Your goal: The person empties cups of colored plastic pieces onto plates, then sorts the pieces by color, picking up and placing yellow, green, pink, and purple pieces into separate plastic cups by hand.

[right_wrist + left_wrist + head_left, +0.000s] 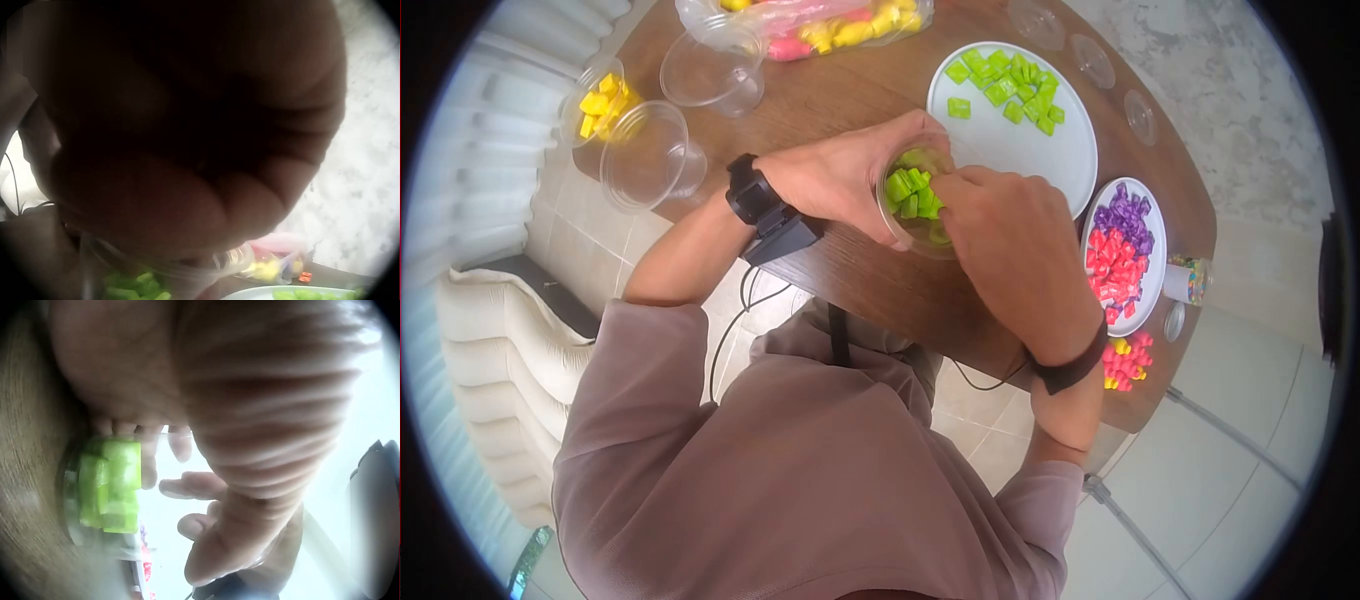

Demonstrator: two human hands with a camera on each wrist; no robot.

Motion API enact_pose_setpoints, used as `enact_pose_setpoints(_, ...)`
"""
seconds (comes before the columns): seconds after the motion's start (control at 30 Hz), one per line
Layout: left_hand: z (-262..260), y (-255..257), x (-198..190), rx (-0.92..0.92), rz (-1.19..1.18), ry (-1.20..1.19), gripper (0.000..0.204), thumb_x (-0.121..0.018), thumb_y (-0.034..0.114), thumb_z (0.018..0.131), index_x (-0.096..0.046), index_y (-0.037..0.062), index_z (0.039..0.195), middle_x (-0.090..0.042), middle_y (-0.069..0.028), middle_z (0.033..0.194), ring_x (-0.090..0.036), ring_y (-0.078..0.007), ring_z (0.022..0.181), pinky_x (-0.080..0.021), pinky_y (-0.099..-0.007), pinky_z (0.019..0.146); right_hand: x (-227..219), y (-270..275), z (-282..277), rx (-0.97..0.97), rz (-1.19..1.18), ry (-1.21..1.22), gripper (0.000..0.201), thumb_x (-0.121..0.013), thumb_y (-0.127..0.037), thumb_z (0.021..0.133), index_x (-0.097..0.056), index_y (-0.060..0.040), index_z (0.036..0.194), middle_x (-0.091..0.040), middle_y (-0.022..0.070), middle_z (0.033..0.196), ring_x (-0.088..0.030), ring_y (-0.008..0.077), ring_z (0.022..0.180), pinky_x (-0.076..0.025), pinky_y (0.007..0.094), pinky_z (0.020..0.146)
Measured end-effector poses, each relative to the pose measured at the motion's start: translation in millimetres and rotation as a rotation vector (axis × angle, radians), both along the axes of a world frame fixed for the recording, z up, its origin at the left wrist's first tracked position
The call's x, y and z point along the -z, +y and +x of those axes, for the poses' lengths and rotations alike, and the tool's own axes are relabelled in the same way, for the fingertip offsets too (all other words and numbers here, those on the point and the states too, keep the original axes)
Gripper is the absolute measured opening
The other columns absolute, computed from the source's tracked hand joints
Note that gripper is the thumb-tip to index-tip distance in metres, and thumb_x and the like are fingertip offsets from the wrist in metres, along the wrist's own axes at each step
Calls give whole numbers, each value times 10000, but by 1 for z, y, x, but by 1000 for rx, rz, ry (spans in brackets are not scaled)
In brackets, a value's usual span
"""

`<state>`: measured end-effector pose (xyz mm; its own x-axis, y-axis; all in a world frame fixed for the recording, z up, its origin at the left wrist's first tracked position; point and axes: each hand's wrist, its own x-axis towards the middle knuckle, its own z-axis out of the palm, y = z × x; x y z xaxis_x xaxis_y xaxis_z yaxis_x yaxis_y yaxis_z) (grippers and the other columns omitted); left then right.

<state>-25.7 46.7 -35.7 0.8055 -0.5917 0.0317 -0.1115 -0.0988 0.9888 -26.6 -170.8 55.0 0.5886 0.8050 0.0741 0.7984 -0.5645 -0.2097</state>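
Brown table (820, 95) across the upper half of the head view, pale tiles below. Cup (916, 240) with green pieces (912, 192) in it: upper centre, by the table's near edge. My left hand (840, 180) has its fingers curved round the cup. Right hand (1015, 250): fingers bent at the rim, can't tell if they're pinching anything. Big plate (1000, 160) just beyond, more green on it. Small plate (1157, 245) at right: purple (1124, 215) and red (1112, 265) pieces.
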Motion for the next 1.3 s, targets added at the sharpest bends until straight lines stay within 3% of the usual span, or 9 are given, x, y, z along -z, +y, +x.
enact_pose_setpoints(0.17, -1, -2, 2, -21, 14, -25, 948, -958, 142, 643, -403, 30, 1403, -548, -128, 1387, -518, -209, 1316, -410, -356, 1130, -1, 18, 7, -20, -261, 24, 64, -714, -84, 781, -678, -111, 825, -687, 88, 782, -716, 268, 759, -526, 395, 627)
enact_pose_setpoints(0.4, 0, -2, 0, 10, -20, 74, 951, -951, 145, 652, -388, 18, 1407, -539, -133, 1402, -509, -201, 1322, -412, -357, 1129, -2, 17, 18, -87, -299, -1, 45, -720, -75, 781, -690, -98, 807, -683, 92, 766, -714, 255, 724, -529, 398, 613)
enact_pose_setpoints(0.47, 1, -1, 0, -3, 13, 24, 934, -947, 154, 661, -392, 20, 1401, -547, -120, 1368, -514, -191, 1302, -423, -353, 1114, -11, 3, 35, -85, 172, 84, 83, -711, -87, 813, -733, -54, 886, -688, 109, 772, -712, 271, 728, -548, 399, 662)
enact_pose_setpoints(0.53, 2, -1, 4, 1, -14, 12, 905, -947, 164, 661, -419, 25, 1382, -551, -108, 1344, -523, -192, 1284, -431, -349, 1103, -29, -6, 50, 298, 221, 246, 193, -695, -122, 852, -755, -37, 1015, -709, 137, 833, -712, 304, 789, -559, 413, 746)
enact_pose_setpoints(0.6, 2, -3, 7, 15, -42, -4, 875, -947, 174, 660, -445, 30, 1362, -554, -97, 1320, -531, -193, 1267, -439, -346, 1092, -14, -27, 87, 338, 29, 14, 253, -692, -146, 866, -758, -51, 1090, -729, 168, 961, -705, 343, 887, -559, 431, 811)
enact_pose_setpoints(0.8, 3, -3, 6, -29, -27, -64, 756, -949, 184, 642, -549, 69, 1273, -558, -79, 1260, -551, -214, 1233, -448, -342, 1073, 51, -35, 110, 291, -102, -191, 207, -694, -201, 868, -748, -53, 1003, -711, 184, 1039, -677, 370, 964, -545, 487, 823)
enact_pose_setpoints(1.0, 1, 0, 0, -28, 100, -83, 801, -938, 187, 642, -511, 51, 1305, -573, -83, 1268, -558, -216, 1240, -445, -346, 1087, 48, -30, 97, 324, -79, -77, 219, -702, -233, 887, -738, -23, 938, -711, 191, 944, -677, 388, 909, -535, 497, 795)
enact_pose_setpoints(1.17, -4, -1, 4, -74, 36, -112, 878, -930, 173, 657, -428, 20, 1359, -611, -88, 1270, -554, -221, 1270, -441, -356, 1104, -7, -25, 56, 260, 272, 200, 253, -795, -144, 839, -735, 11, 1029, -699, 141, 883, -648, 246, 760, -509, 360, 713)
enact_pose_setpoints(1.3, -9, -5, 2, -86, 31, -65, 892, -932, 158, 660, -411, 13, 1369, -597, -106, 1297, -547, -229, 1285, -438, -357, 1114, -22, -7, 29, 83, 238, 222, 229, -786, -105, 850, -730, 6, 1042, -693, 99, 904, -629, 191, 745, -494, 336, 661)
